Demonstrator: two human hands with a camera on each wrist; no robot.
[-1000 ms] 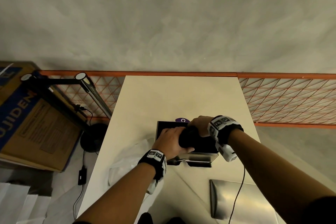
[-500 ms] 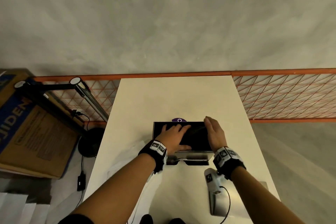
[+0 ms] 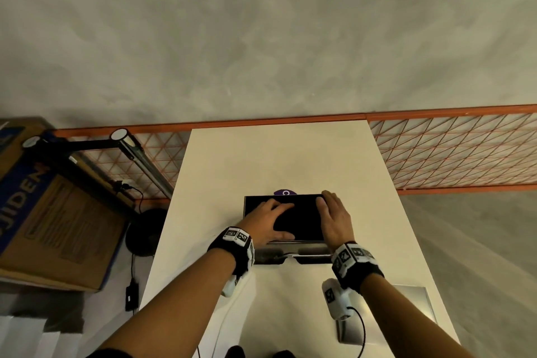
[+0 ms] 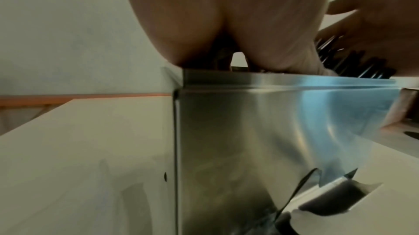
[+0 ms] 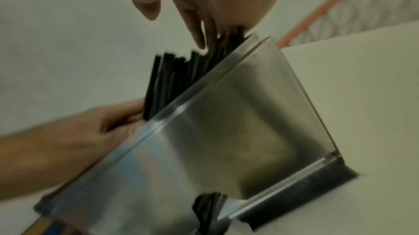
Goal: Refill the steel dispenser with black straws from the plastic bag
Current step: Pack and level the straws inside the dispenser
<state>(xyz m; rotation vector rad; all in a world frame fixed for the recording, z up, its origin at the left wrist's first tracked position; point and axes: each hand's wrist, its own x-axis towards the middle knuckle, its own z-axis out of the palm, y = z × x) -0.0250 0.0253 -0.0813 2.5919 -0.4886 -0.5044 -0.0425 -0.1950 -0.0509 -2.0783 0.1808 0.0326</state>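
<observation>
The steel dispenser (image 3: 290, 248) stands mid-table with its top open, filled with black straws (image 3: 303, 219). My left hand (image 3: 271, 219) lies flat on the straws at the left end, fingers spread and straight. My right hand (image 3: 334, 216) rests on the right end of the pile with straight fingers. In the left wrist view my palm (image 4: 226, 23) sits on the dispenser's rim (image 4: 283, 81), and straw ends (image 4: 353, 59) show beside it. The right wrist view shows my fingers (image 5: 197, 29) touching the straws (image 5: 176, 77) above the steel wall (image 5: 226, 131). I cannot make out the plastic bag.
A flat steel lid (image 3: 412, 308) lies on the white table (image 3: 276, 154) at the near right. A purple label (image 3: 284, 192) peeks out behind the dispenser. Left of the table are a cardboard box (image 3: 52, 212) and a black stand (image 3: 139, 160). Orange mesh fencing (image 3: 450, 154) runs behind.
A second ago both hands gripped a bundle of straws over the dispenser. The straws now lie inside it, and both hands have flattened onto them; the right hand has moved to the right end.
</observation>
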